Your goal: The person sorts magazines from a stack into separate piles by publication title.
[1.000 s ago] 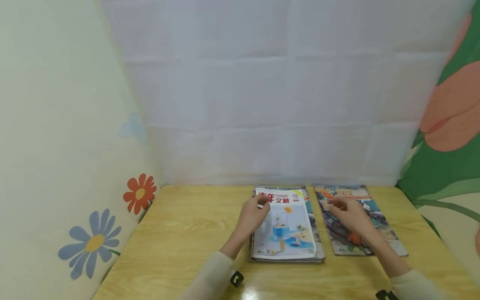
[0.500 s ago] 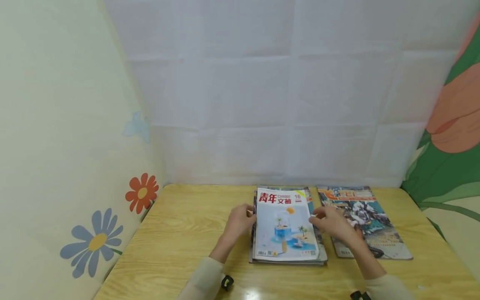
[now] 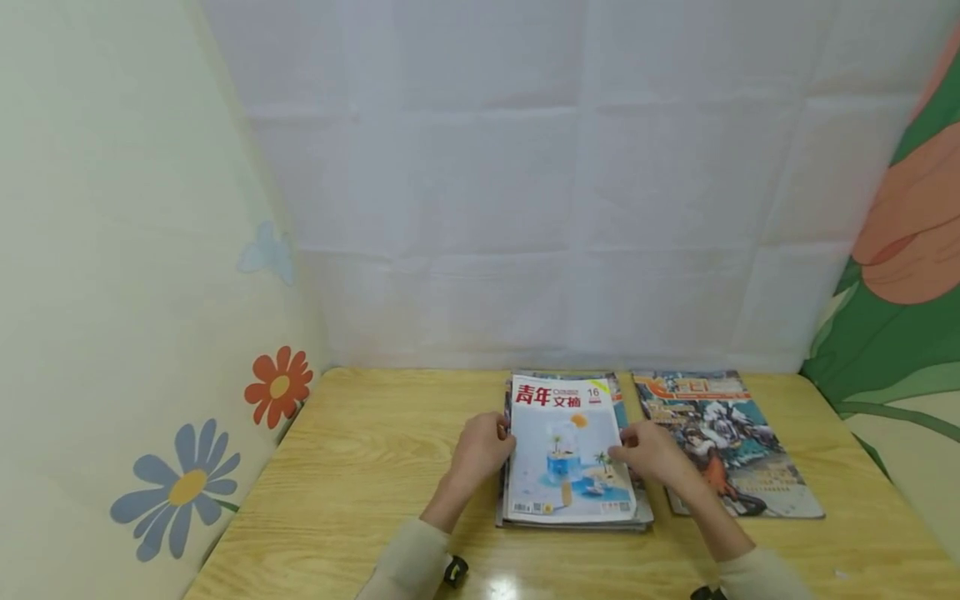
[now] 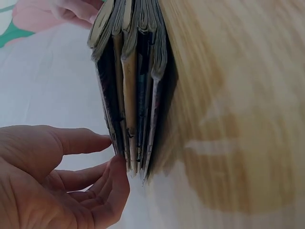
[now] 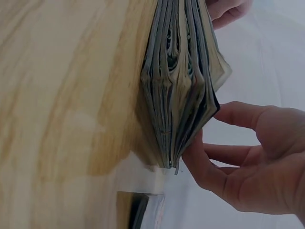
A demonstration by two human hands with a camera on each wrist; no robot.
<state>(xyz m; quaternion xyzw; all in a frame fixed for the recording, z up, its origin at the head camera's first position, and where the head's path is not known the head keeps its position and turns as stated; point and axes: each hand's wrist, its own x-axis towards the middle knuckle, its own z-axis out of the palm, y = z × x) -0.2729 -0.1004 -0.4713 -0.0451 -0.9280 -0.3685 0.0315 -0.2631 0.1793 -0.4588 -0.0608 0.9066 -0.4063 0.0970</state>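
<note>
A magazine with a pale blue beach cover and red title (image 3: 547,483) lies on top of a stack of magazines (image 4: 128,86), over a wider one whose edge shows at the right. My left hand (image 3: 480,450) pinches its left edge, thumb at the upper cover and fingertips just below, as the left wrist view shows. At the opposite edge my right hand (image 3: 656,454) grips likewise, its thumb (image 5: 238,114) at the cover's side and its fingers bent under. The stack's layered page edges (image 5: 176,90) fan slightly apart in the right wrist view.
Another magazine (image 3: 735,442) with a colourful illustrated cover lies flat to the right of the stack, partly behind the right forearm. The wooden table (image 3: 375,450) meets a white cloth (image 3: 465,208) at the back. Painted walls stand at both sides.
Both hands have moved to the stack's two sides: the left came off the cover to the left edge, the right came leftward from over the other magazine. The fingers have closed on the edges.
</note>
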